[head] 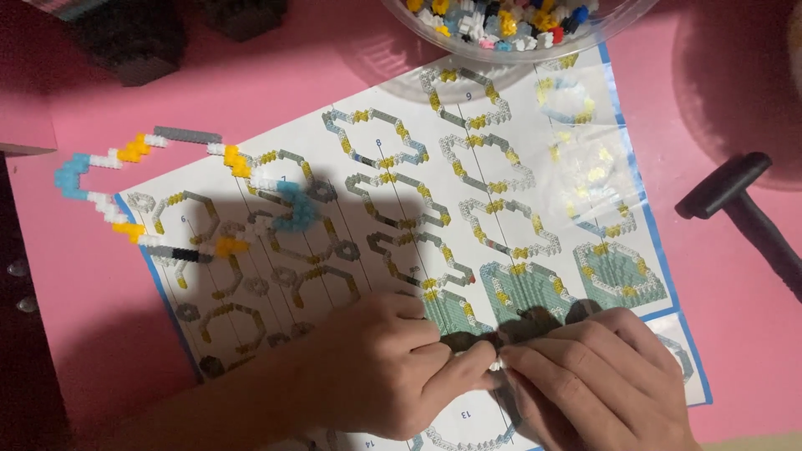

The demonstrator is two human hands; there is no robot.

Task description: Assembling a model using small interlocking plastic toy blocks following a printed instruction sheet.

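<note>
Left hand [386, 367]: near centre of the scene, fingers curled, grip pressed together on a small white brick piece [496, 365] at the fingertips. Right hand [597, 380]: near right, fingers bunched, grip also pinching the same piece from the other side; the two hands meet tip to tip over the near edge of the instruction sheet [535, 150]. Instruction sheet: white with a blue border, printed with rows of hexagonal ring diagrams, lying at a slant on the pink surface [75, 309]. Part-built chain of tiny bricks [134, 196]: white, grey, black, yellow and light blue, an open loop resting across the sheet's far-left corner and out onto the surface, well apart from both hands. Light blue cluster of bricks [294, 209]: on the sheet, just right of the chain. Clear bowl [614, 25]: far edge, right of centre, holding loose mixed-colour bricks, its rim overlapping the sheet's far end. Black tool [743, 209]: right edge, hammer-shaped, lying on the surface beside the sheet. Dark blocks [134, 38]: far left corner, detail unclear.
</note>
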